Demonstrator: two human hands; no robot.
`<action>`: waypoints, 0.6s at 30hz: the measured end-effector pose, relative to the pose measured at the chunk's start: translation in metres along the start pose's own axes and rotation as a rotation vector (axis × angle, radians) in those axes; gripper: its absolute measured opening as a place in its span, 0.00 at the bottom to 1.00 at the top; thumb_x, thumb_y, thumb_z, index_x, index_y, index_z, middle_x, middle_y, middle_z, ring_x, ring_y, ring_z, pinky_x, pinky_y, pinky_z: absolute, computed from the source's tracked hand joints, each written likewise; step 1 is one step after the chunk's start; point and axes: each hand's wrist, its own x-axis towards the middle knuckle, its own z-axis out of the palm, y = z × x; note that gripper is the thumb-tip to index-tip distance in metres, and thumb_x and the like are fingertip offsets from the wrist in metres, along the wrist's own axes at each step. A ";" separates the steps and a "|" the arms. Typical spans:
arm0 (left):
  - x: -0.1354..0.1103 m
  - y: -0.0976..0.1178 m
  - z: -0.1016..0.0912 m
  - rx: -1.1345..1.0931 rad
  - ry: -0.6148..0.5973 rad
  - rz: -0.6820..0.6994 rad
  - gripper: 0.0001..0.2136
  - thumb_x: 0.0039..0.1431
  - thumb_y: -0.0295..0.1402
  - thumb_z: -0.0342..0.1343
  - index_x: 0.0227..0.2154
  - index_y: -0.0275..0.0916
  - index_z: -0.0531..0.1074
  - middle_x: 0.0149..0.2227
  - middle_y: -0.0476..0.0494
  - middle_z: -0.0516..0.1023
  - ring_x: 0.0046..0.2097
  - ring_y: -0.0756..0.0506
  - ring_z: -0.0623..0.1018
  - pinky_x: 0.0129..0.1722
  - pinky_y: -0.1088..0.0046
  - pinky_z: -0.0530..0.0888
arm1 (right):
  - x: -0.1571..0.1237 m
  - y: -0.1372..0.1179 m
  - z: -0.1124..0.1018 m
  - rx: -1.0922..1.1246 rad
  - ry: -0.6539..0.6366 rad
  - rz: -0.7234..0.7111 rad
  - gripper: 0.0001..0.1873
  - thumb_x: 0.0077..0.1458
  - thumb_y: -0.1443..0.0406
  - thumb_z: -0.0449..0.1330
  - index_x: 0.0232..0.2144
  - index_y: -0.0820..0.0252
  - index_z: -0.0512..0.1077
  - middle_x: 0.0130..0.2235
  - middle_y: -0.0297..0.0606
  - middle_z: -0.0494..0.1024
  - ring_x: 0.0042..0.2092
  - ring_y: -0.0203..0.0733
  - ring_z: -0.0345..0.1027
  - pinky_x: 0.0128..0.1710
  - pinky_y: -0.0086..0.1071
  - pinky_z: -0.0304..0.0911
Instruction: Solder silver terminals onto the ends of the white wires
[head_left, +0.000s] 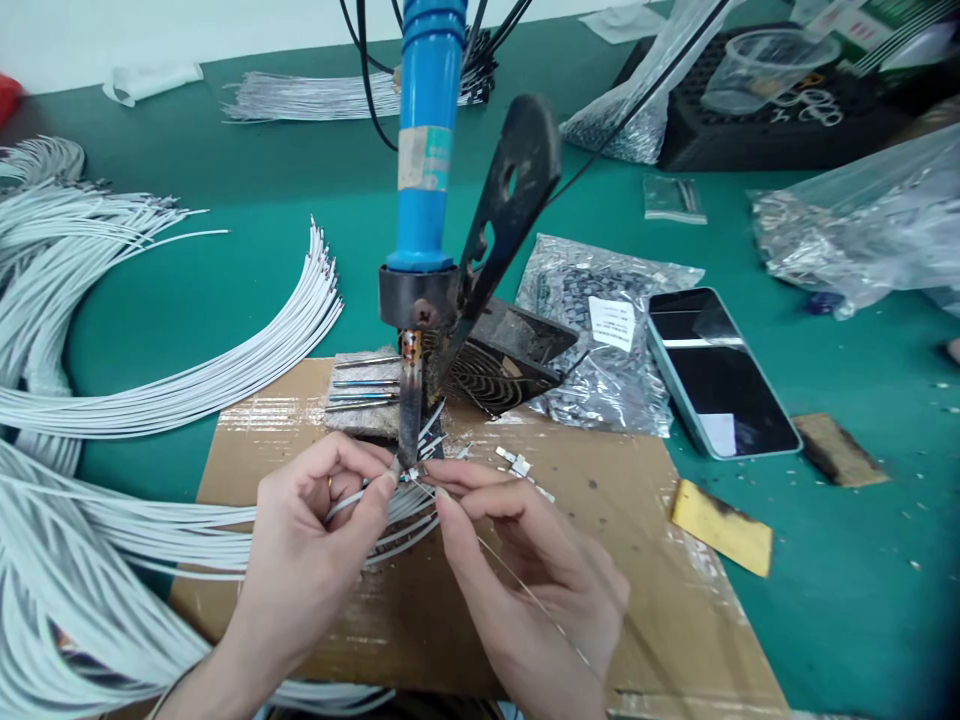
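My left hand (315, 545) pinches the end of a white wire (352, 500) and holds it up to the tip of a soldering iron (409, 420). The iron has a blue handle (427, 130) and stands clamped upright in a black metal holder (510, 200). My right hand (525, 570) pinches a thin strand of solder wire (517, 580) and brings its end to the same tip. Both hands rest over a sheet of brown cardboard (645, 520). More white wire ends lie fanned under the iron.
Bundles of white wires (187, 385) curve across the green table at the left. A phone (716, 370) lies right of the iron beside bags of small metal parts (600, 330). A yellow sponge piece (721, 528) and a brown scrap (838, 450) sit at the right.
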 end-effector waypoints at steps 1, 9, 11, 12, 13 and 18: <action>0.001 0.000 -0.001 0.014 -0.009 0.005 0.06 0.53 0.25 0.67 0.24 0.37 0.77 0.28 0.50 0.79 0.23 0.56 0.69 0.23 0.85 0.66 | 0.000 0.000 0.001 0.002 0.008 0.004 0.10 0.61 0.72 0.66 0.29 0.54 0.74 0.41 0.34 0.87 0.41 0.38 0.83 0.44 0.28 0.75; 0.003 0.004 0.003 0.053 0.009 0.031 0.06 0.52 0.27 0.67 0.23 0.37 0.76 0.17 0.55 0.68 0.20 0.55 0.62 0.19 0.84 0.60 | -0.002 0.000 0.001 -0.004 0.036 0.013 0.10 0.61 0.70 0.66 0.28 0.55 0.75 0.39 0.34 0.87 0.39 0.37 0.82 0.42 0.28 0.75; 0.002 0.004 0.003 0.050 0.012 0.025 0.06 0.52 0.28 0.67 0.23 0.37 0.76 0.17 0.55 0.69 0.20 0.55 0.63 0.19 0.84 0.60 | -0.001 0.000 0.000 -0.015 0.021 0.002 0.09 0.61 0.71 0.66 0.28 0.55 0.75 0.39 0.35 0.87 0.39 0.38 0.83 0.42 0.29 0.76; 0.001 0.004 0.004 0.048 0.016 0.023 0.06 0.52 0.27 0.67 0.23 0.37 0.77 0.17 0.55 0.69 0.20 0.55 0.63 0.19 0.83 0.60 | 0.000 0.000 0.000 -0.017 0.017 -0.001 0.09 0.61 0.71 0.67 0.28 0.55 0.75 0.39 0.36 0.87 0.39 0.39 0.83 0.42 0.29 0.77; 0.000 0.003 0.004 0.044 0.023 0.023 0.06 0.52 0.27 0.67 0.23 0.37 0.77 0.18 0.55 0.69 0.20 0.55 0.64 0.19 0.83 0.60 | 0.000 0.000 0.000 -0.018 0.015 -0.007 0.09 0.60 0.71 0.67 0.28 0.55 0.75 0.39 0.36 0.87 0.39 0.40 0.83 0.42 0.30 0.77; -0.005 0.003 0.009 -0.015 0.107 0.000 0.06 0.53 0.27 0.67 0.23 0.37 0.77 0.26 0.50 0.77 0.23 0.55 0.69 0.22 0.83 0.65 | 0.000 0.001 0.001 -0.009 0.037 -0.022 0.09 0.60 0.72 0.67 0.29 0.55 0.76 0.38 0.37 0.87 0.38 0.41 0.83 0.41 0.32 0.77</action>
